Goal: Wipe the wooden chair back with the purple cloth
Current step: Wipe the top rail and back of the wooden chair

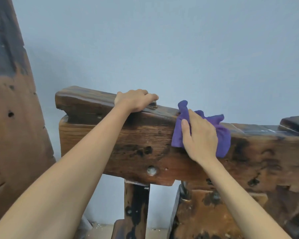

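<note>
The wooden chair back [128, 144] is a thick, dark-stained rustic beam that runs across the middle of the view on upright posts. My left hand [135, 100] grips its top edge near the left end, fingers curled over the far side. My right hand [199, 136] holds the purple cloth [223, 135] bunched against the front face and top edge of the beam, thumb over the cloth's left part. Part of the cloth sticks up above my fingers.
A second tall wooden piece [12, 109] stands close at the left. A pale blue wall [162, 49] lies right behind the chair. A round metal bolt head [151, 170] sits in the beam, above a dark post [136, 209]. Light floor shows at the bottom.
</note>
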The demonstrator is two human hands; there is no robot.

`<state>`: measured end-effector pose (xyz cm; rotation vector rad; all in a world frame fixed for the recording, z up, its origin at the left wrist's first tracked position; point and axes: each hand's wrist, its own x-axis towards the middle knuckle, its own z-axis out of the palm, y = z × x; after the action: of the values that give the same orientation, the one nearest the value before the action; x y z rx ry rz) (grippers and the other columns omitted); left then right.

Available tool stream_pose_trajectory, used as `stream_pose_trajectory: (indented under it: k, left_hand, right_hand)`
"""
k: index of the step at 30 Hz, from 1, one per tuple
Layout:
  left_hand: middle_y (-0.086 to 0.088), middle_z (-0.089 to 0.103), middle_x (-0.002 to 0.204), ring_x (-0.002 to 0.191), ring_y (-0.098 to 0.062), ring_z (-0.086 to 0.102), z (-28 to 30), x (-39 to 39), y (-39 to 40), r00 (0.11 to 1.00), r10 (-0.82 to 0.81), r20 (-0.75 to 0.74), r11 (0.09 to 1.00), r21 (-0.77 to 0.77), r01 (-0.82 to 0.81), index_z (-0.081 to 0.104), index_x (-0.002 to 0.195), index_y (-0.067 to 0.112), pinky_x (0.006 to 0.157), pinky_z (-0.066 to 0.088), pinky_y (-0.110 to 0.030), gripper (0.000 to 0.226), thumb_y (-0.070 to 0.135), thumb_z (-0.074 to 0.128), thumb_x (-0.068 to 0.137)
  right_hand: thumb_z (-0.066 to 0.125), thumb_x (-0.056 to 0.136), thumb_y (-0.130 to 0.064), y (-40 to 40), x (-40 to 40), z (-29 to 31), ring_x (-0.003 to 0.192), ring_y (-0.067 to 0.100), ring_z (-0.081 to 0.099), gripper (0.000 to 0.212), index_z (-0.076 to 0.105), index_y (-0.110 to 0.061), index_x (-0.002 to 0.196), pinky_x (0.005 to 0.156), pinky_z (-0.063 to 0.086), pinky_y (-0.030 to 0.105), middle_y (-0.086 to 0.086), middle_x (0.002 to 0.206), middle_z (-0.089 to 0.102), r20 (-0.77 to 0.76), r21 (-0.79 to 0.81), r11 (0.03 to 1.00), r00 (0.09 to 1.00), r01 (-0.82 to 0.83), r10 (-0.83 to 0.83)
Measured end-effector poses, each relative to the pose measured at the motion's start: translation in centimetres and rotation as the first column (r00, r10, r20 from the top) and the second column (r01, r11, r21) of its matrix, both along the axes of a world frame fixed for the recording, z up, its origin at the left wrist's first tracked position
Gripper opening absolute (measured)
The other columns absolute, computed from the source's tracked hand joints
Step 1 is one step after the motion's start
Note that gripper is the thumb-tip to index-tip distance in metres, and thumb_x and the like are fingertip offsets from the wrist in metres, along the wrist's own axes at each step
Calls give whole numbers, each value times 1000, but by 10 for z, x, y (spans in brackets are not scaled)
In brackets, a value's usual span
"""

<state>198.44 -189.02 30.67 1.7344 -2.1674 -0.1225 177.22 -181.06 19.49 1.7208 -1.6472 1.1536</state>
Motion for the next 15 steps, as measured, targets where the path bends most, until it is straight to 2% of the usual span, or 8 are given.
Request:
stream_pose_trajectory:
  k: [3, 5, 6, 7, 8, 9, 12, 15]
  left_hand:
    - [4, 58, 142, 129, -27, 51, -1, 1, -3, 1000, 25, -14, 999, -35, -25, 59, 129, 37, 87, 25, -47, 71, 76, 19, 85]
    - [3, 61, 137, 123, -27, 54, -3, -1, -3, 1000, 17, -6, 999, -44, -17, 61, 125, 36, 85, 24, -47, 71, 76, 16, 87]
    - [2, 63, 134, 118, -27, 55, -5, -1, -4, 1000, 14, -3, 999, -51, -14, 61, 122, 35, 84, 24, -46, 70, 75, 15, 89]
    - [1, 64, 132, 111, -27, 54, -6, -1, -6, 1000, 11, -8, 998, -65, -12, 62, 119, 33, 84, 24, -46, 69, 73, 14, 90]
    - [0, 64, 130, 104, -27, 52, -5, 0, -7, 1000, 13, -18, 997, -79, -14, 62, 118, 32, 84, 24, -46, 69, 71, 12, 91]
    - [0, 64, 131, 100, -26, 49, -4, 0, -6, 999, 12, -31, 996, -87, -15, 62, 120, 31, 84, 24, -47, 71, 68, 9, 91]
    - [2, 59, 140, 109, -31, 52, -1, -1, 3, 996, -9, -85, 997, -74, 3, 47, 133, 30, 88, 28, -52, 67, 50, 4, 86]
    - [8, 56, 143, 128, -29, 50, 1, 2, 2, 988, 11, -152, 1000, -23, -14, 53, 134, 34, 107, 24, -55, 65, 49, 3, 97]
  right_hand:
    - [40, 101, -36, 10, 43, -62, 154, 20, 23, 52, 42, -28, 152, 125, 9, 41, -2, 163, 33, 22, -75, 985, 988, -153, 156]
    - [46, 100, -30, 5, 79, -110, 151, 24, 30, 49, 47, -25, 149, 124, 15, 39, 3, 160, 39, -220, -51, 974, 954, -221, 205]
    - [47, 100, -26, 1, 95, -133, 137, 23, 49, 41, 57, -25, 140, 114, 35, 33, 4, 148, 55, -424, 4, 975, 882, -223, 203]
    - [45, 101, -25, -4, 107, -149, 109, 18, 67, 34, 70, -30, 124, 87, 51, 26, 0, 122, 73, -600, 95, 979, 774, -182, 202]
    - [44, 101, -31, -4, 115, -144, 75, 10, 70, 34, 77, -39, 104, 58, 47, 20, -9, 89, 78, -639, 222, 969, 734, -109, 229]
    - [46, 97, -36, -7, 119, -134, 53, 5, 62, 34, 79, -43, 89, 46, 36, 17, -13, 67, 73, -663, 213, 973, 717, -93, 214]
    - [37, 95, -14, -16, 112, -98, 47, 18, 59, 45, 81, -26, 102, 47, 41, 20, -3, 64, 70, -808, -24, 958, 570, -287, 150]
    - [54, 93, -24, -18, 81, -26, 56, 28, 64, 25, 78, -21, 100, 52, 44, 28, 4, 71, 70, -705, -107, 917, 680, -384, 202]
